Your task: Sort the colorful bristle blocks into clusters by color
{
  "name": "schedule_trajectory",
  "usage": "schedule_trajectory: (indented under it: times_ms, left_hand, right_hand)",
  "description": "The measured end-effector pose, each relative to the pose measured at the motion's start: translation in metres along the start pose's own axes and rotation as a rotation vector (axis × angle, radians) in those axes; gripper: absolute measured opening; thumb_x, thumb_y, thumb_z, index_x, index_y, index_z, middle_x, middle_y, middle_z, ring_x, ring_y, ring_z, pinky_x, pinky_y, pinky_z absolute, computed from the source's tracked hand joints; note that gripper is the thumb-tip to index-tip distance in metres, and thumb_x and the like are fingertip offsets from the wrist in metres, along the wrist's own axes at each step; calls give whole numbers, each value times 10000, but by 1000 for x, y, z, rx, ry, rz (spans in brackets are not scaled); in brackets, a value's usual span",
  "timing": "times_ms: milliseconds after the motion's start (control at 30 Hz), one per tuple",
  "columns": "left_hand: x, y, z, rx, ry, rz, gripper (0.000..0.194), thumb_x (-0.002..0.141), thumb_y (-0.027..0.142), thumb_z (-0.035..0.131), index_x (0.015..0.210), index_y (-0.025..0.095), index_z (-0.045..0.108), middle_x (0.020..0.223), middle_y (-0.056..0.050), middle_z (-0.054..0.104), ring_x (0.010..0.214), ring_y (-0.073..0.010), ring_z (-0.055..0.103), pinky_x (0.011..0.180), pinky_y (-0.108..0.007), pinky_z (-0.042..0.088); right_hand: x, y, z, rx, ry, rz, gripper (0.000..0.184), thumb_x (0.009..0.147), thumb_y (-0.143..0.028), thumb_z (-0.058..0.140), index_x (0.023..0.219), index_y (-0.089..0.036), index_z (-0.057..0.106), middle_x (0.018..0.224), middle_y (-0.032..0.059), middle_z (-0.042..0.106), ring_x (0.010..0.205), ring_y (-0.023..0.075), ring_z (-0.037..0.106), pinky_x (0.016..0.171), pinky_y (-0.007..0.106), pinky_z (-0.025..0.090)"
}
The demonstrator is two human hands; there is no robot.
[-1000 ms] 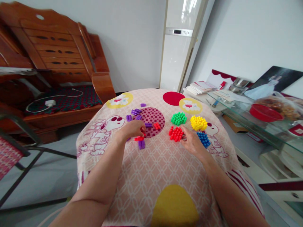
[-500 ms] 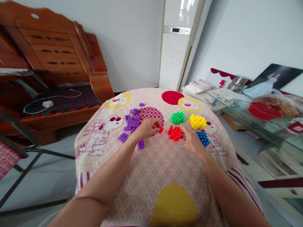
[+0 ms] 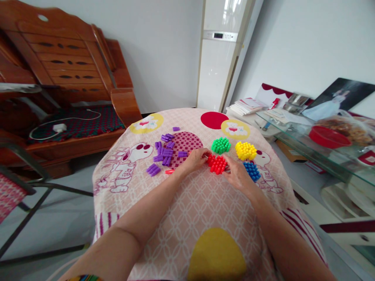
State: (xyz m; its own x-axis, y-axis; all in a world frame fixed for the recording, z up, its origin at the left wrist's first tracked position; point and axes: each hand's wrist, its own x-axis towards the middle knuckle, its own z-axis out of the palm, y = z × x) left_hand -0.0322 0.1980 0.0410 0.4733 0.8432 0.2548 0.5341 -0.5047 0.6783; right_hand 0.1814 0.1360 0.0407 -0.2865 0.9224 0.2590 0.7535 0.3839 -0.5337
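Note:
A cluster of small red plastic pieces (image 3: 217, 164) with rounded tips stands upright on the table. My left hand (image 3: 197, 160) is at its left edge, fingertips pinched on a red piece that they largely cover. At the cluster's right side, my right hand (image 3: 236, 172) has its thumb and fingers closed against the outer red pieces. Similar clusters in green (image 3: 221, 145), yellow (image 3: 246, 150) and blue (image 3: 252, 171) stand close by. Several purple pieces (image 3: 166, 152) lie scattered to the left. One loose red piece (image 3: 169, 171) lies near my left forearm.
The round table wears a patterned pink tablecloth (image 3: 187, 218). A wooden bench (image 3: 70, 78) stands at the left, with a white charger (image 3: 59, 128) on its seat. On the right, a glass shelf (image 3: 310, 140) carries a red bowl (image 3: 329, 136) and papers.
My left hand has moved right from the purple pieces to the red cluster, carrying a red piece. My right hand has stayed at the cluster's right side.

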Motion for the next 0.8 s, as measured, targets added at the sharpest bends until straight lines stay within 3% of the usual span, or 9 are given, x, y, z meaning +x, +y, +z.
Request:
schedule_trajectory:
  times_ms: [133,233,300,433,500,567,700,800]
  left_hand:
    - [-1,-1,4,11,-22,2,407,759,46,503,1086,161,716,1052,-63,758,959,-174,700,916,-282,523]
    - [-2,-3,0,-14,-29,-12,464,774,26,459,1150,162,695,1086,-58,756,972,-160,703,911,-277,533]
    - [-2,-5,-10,6,13,-24,485,785,24,445,1182,163,686,1135,-62,747,1000,-162,700,925,-280,532]
    - [-7,-15,-45,133,209,-108,451,798,57,473,1175,155,701,1134,-77,746,1041,-199,692,946,-299,526]
    - [-11,-19,-56,188,232,-155,430,797,68,490,1155,150,713,1093,-82,754,989,-205,701,918,-299,534]
    - [-16,-23,-57,252,161,-146,404,799,94,532,1153,158,716,1097,-84,750,976,-212,698,926,-307,526]
    - [-20,-25,-42,401,-41,-49,360,785,122,611,1125,183,715,1158,-95,724,1093,-241,650,1000,-343,480]
    - [-20,-23,-36,461,-65,-41,303,803,129,604,1084,164,711,1135,-114,715,1084,-246,641,981,-347,478]
  right_hand:
    - [-1,2,1,5,1,-16,693,762,-72,581,1445,-104,470,1204,174,690,1031,270,691,938,407,544]
    - [-1,4,3,8,18,-22,695,755,-66,585,1440,-118,477,1139,152,713,1022,259,694,950,408,537]
    - [-1,6,4,16,25,-27,697,747,-58,589,1432,-139,487,1108,131,722,1016,251,695,956,405,533]
    - [0,7,5,29,17,-26,686,743,-50,580,1419,-125,495,1087,129,727,1000,252,696,953,412,532]
    - [0,8,5,29,13,-24,683,743,-54,578,1418,-119,495,1077,129,728,995,253,696,947,412,534]
    - [0,9,6,31,12,-24,685,743,-61,581,1418,-139,496,1068,115,730,993,249,697,942,406,535]
    - [0,10,5,36,9,-25,683,743,-60,584,1414,-158,501,1087,112,728,997,245,695,937,399,535]
    - [0,9,4,33,5,-32,681,736,-52,580,1408,-145,509,1099,123,726,1001,250,695,928,394,538]
